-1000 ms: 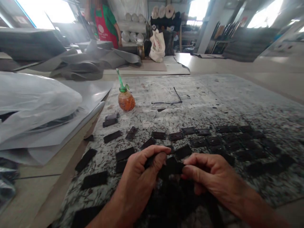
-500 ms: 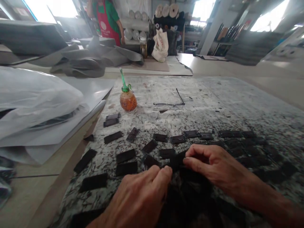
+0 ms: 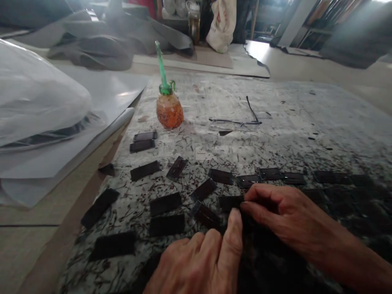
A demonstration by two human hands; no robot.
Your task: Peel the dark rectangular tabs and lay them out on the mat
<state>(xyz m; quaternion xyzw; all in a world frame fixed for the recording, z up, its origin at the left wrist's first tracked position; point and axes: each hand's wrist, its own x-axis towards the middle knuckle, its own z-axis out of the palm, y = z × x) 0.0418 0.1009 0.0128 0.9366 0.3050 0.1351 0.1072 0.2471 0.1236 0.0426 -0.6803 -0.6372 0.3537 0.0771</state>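
Right hand (image 3: 284, 216) has thumb and index fingers brought together at the right end of a small black rectangular piece (image 3: 230, 203), though honestly I can't tell if they've actually got its edge pinched. Left hand (image 3: 202, 257) has one finger stuck out, tip right at the piece's lower edge, with the others curled; can't tell if that hand's gripping anything underneath. So the piece sits basically between the two sets of fingertips. Below the hands it's just a murky black mass (image 3: 272, 261), too dark to make out.

More flat black rectangles (image 3: 167, 225) are scattered to the left, plus a packed dark bunch over on the right, all on a whitish, scuffed tabletop (image 3: 290, 94) littered with dark thready scraps. Further back: a round orange bottle with a green neck (image 3: 170, 110), some thin-framed dark eyeglasses (image 3: 235, 122), then a cream cloth bag (image 3: 223, 24).
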